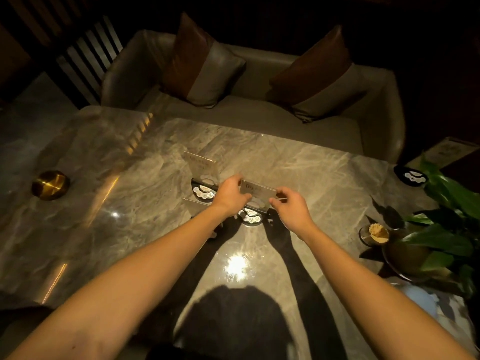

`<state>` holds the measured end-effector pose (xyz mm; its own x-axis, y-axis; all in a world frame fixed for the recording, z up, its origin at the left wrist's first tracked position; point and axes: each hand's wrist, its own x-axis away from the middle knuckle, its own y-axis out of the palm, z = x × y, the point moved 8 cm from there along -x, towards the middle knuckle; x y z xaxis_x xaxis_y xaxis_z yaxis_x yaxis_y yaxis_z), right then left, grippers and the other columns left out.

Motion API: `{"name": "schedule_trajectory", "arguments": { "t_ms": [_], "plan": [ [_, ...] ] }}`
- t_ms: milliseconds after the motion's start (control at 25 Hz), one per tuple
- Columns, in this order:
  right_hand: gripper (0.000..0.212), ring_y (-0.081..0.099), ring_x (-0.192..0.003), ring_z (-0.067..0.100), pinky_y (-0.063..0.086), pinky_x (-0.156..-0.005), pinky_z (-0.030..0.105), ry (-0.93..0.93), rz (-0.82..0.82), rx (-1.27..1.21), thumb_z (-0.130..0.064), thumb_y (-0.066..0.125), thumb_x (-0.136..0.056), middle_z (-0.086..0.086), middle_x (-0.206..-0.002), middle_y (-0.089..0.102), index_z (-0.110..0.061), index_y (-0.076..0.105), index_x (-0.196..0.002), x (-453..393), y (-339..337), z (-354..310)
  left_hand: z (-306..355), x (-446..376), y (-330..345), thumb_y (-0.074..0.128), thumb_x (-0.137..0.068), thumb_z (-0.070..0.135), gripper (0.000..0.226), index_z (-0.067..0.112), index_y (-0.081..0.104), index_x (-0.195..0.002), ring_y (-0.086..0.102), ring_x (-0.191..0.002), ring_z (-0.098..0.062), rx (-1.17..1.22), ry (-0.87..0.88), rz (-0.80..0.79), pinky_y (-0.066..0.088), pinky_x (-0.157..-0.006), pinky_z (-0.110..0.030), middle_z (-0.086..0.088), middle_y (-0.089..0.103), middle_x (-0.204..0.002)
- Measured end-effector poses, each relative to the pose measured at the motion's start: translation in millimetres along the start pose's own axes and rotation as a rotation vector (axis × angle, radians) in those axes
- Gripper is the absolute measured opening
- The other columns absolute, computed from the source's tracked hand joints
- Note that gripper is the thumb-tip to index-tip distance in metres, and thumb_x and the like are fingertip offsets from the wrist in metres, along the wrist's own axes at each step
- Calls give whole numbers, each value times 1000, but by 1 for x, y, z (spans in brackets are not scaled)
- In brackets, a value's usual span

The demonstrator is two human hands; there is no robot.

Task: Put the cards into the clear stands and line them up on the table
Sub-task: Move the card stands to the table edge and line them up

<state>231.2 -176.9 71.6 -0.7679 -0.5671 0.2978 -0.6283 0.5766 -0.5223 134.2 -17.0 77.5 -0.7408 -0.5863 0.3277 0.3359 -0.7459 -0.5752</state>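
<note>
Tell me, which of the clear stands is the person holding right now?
The nearer stand, pinched between the left hand and right hand. The farther stand sits untouched behind it, to the left.

Probably a lounge: marble table [298,172], cushioned sofa [249,118].

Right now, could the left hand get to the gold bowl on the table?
Probably yes: the gold bowl sits alone on the table with nothing between, but the left hand is holding a card together with the right hand.
</note>
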Motion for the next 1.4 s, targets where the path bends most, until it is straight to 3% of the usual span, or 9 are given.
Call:
{"name": "schedule_trajectory", "arguments": {
  "t_ms": [120,240,360,480,640,800,960,1160,1400],
  "plan": [
    [4,62,-70,13,46,-57,9,-11,36,-16,-10,64,-95,4,-87,67,-10,67,-93,-7,-6,1,1,-9,-7,73,-89,18,8,15,69,-95,64,-91,-21,-24,-9,27,43,-73,-25,-3,70,-95],
    [8,62,-65,8,48,-51,11,-1,30,-27,-9,63,-96,10,-90,68,-4,68,-96,-14,-19,4,9,-16,-7,75,-88,24,10,19,68,-82,63,-85,-16,-5,30,11,40,-62,-20,1,69,-87],
    [7,66,-67,13,48,-52,12,-11,22,-35,-9,63,-96,9,-90,68,-6,69,-94,-21,-44,-1,31,-19,-2,74,-89,22,15,24,66,-76,62,-84,-12,74,85,-23,40,-65,-17,1,70,-86],
    [5,65,-79,15,50,-71,26,-58,31,17,-14,66,-94,3,-88,71,-12,70,-93,-33,-78,-7,66,-23,3,74,-89,21,17,27,66,-76,60,-80,-6,105,151,-37,40,-65,-13,7,68,-82],
    [10,64,-81,17,53,-76,38,-80,68,69,-19,67,-94,3,-87,73,-12,70,-89,-52,-136,-14,119,-45,16,77,-86,20,18,31,68,-74,65,-83,-12,161,196,-18,54,-75,-27,11,69,-79],
    [11,60,-75,8,48,-70,31,-96,124,112,-17,67,-95,-1,-82,69,-8,69,-88,-67,-206,-14,185,-66,45,77,-86,22,18,34,69,-74,67,-84,-10,157,281,-18,58,-75,-31,15,70,-79],
    [2,68,-93,15,59,-80,35,-125,157,110,-16,67,-93,-2,-91,72,-19,68,-93,-87,-275,1,240,-92,83,79,-83,27,11,35,73,-80,69,-83,-8,146,339,17,61,-78,-38,14,73,-82],
    [4,66,-98,8,55,-69,18,-154,168,166,-18,64,-96,-9,-96,70,-23,64,-96,-118,-349,30,294,-132,145,81,-82,27,8,29,77,-89,72,-86,-10,175,346,-12,62,-82,-39,10,76,-87],
    [5,66,-102,19,58,-84,34,-170,114,326,-17,63,-97,2,-104,69,-15,66,-101,-164,-409,73,334,-168,213,82,-82,20,14,16,79,-95,68,-77,-6,184,340,-38,58,-74,-21,6,73,-82]
  ]
}}
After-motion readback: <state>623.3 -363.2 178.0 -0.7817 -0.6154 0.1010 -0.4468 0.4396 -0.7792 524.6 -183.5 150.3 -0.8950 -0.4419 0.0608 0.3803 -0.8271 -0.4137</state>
